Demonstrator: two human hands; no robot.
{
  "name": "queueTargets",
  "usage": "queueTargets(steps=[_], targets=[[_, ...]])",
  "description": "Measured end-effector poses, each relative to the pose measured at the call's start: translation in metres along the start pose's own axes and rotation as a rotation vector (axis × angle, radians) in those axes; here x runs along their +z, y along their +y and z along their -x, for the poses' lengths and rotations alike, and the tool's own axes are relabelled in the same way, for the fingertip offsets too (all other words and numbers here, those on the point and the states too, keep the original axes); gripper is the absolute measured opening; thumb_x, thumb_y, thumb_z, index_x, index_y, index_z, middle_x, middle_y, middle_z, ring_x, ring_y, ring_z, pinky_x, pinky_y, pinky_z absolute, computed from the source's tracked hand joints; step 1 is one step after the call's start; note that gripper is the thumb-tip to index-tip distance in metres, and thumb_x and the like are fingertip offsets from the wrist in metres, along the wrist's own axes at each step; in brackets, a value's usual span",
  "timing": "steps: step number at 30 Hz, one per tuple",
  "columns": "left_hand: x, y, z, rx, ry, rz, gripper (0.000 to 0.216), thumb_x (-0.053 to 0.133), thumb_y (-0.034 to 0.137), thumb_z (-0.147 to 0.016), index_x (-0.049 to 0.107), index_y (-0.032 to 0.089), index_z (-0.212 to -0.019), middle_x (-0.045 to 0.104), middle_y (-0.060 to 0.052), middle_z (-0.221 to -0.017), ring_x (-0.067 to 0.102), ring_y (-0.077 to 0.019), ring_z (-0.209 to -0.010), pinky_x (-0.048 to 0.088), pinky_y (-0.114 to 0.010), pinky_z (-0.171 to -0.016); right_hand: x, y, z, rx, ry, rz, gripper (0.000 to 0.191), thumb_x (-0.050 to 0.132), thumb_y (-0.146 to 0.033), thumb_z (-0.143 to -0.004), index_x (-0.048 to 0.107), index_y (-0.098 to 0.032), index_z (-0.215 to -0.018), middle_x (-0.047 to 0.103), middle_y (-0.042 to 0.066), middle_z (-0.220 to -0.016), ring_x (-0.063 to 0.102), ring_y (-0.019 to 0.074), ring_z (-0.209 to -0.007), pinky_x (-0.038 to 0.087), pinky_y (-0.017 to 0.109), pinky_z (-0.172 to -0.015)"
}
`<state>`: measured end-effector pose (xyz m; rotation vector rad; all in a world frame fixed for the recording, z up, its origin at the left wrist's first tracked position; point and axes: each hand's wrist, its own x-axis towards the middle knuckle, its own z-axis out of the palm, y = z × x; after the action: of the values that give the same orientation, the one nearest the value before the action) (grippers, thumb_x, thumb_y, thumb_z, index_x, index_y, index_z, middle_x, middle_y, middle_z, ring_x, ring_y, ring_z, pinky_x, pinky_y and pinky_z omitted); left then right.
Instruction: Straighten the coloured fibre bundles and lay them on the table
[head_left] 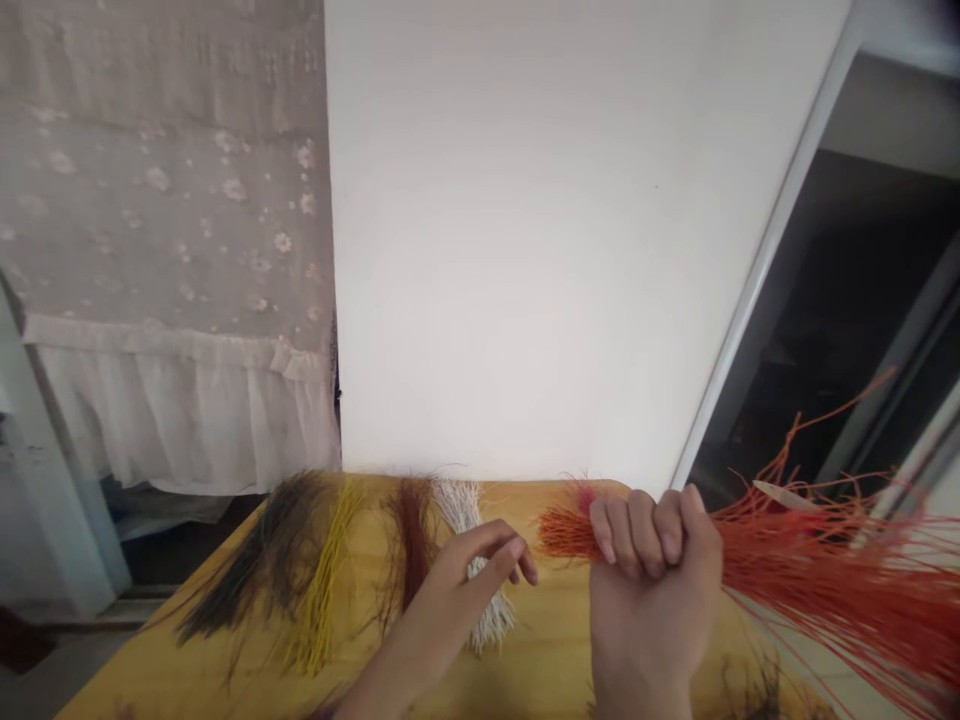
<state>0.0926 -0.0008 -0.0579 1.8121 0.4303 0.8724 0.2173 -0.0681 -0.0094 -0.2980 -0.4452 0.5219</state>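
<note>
As the fingers [637, 535] of the right hand [652, 610] clench tight around a sheaf of orange-red strands [825, 570], long ends fan out to the right of that fist while short tips bristle to its left! Just left of them, the left hand [465, 590] stays open, fingers stretched across a bundle of white strands [487, 620], though contact is hard to call. Further left of those fingers lie a maroon bundle [411, 540], a yellow bundle [322, 590] and a blackish bundle [262, 560], all on the yellow wooden desk [540, 650]. Beyond the fingers rises a white wall [525, 250], a lace-trimmed curtain [165, 200] hanging far left.
</note>
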Motion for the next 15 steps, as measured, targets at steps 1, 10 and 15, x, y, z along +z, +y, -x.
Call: queueTargets(steps=[1,10,15], targets=[[0.0,-0.001,0.0,-0.003,-0.002,-0.004,0.036,0.045,0.039,-0.097,0.065,0.018,-0.075,0.063,-0.002,-0.079,0.058,-0.0178,-0.082,0.039,-0.028,-0.08,0.001,0.0,0.001,0.007,-0.003,0.003,0.047,0.053,-0.029,-0.092,0.029,-0.02,-0.052,0.014,-0.01,-0.044,0.006,0.0089,-0.042,0.025,0.021,-0.038],[-0.023,0.005,0.003,0.048,0.204,0.038,0.033,0.051,0.033,-0.092,0.062,0.018,-0.065,0.062,-0.002,-0.069,0.055,-0.0174,-0.073,0.04,-0.028,-0.073,-0.004,-0.011,-0.002,0.088,0.056,-0.083,0.043,0.055,-0.022,-0.088,0.028,-0.02,-0.054,0.017,-0.01,-0.044,0.008,0.0083,-0.041,0.026,0.019,-0.037],[-0.066,0.011,0.011,0.142,0.48,0.073,0.032,0.055,0.037,-0.089,0.063,0.018,-0.064,0.061,-0.002,-0.068,0.053,-0.0176,-0.071,0.041,-0.028,-0.072,-0.014,-0.026,-0.011,0.1,0.152,-0.17,0.041,0.051,-0.016,-0.086,0.025,-0.019,-0.054,0.018,-0.01,-0.043,0.013,0.0068,-0.038,0.03,0.018,-0.038]])
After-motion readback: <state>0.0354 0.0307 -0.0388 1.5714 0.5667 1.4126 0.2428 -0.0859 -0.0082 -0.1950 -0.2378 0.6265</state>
